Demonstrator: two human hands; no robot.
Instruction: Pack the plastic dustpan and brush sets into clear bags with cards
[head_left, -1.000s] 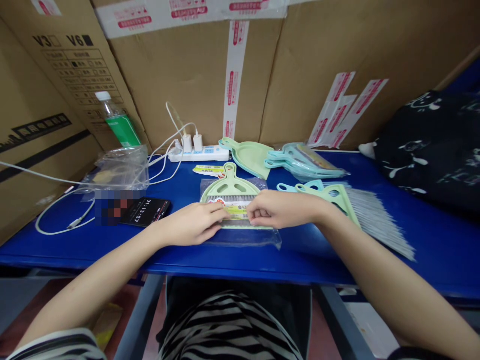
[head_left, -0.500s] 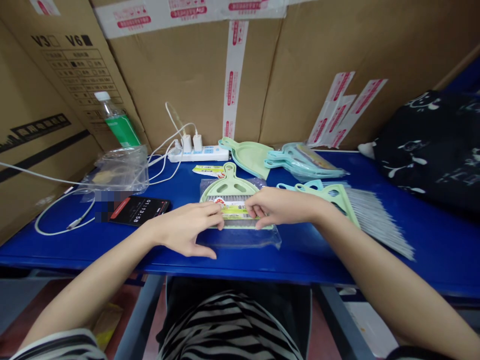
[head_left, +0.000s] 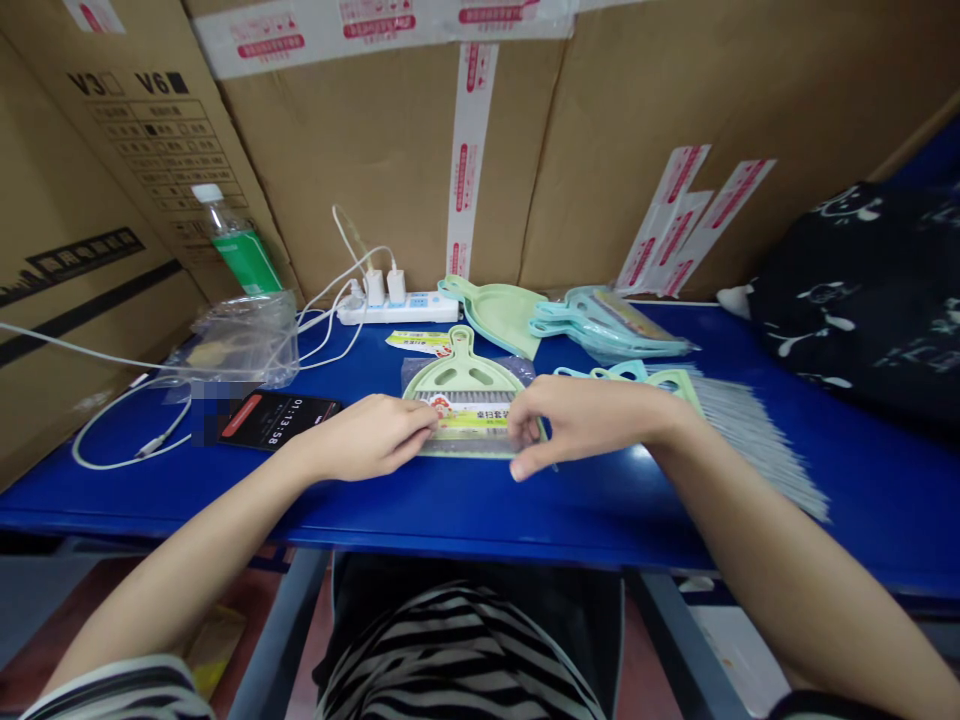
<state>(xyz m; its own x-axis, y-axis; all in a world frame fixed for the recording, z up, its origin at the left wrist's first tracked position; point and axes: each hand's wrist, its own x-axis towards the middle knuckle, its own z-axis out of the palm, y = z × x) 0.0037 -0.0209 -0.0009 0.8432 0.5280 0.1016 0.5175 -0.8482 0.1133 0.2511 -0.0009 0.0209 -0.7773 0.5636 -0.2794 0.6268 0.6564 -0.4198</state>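
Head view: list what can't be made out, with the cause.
Head view, hidden: right side of the packaged dustpan set, behind the right hand.
Head view, partly hidden: loose brushes, behind the right wrist.
Head view, too small: fine print on the label.
Head view, cut off: dark patterned fabric, by the right edge.

Is a blue table, smooth on top with a slight sheen. Carries at the left a clear plastic bag, white cable and, nearer the front, a dark phone. Bears along the back a white power strip, then a green dustpan and, to its right, blue dustpans in clear plastic. Holds at the middle a dustpan and brush set, just in front of a yellow card. Supports at the right some brushes with gray bristles.
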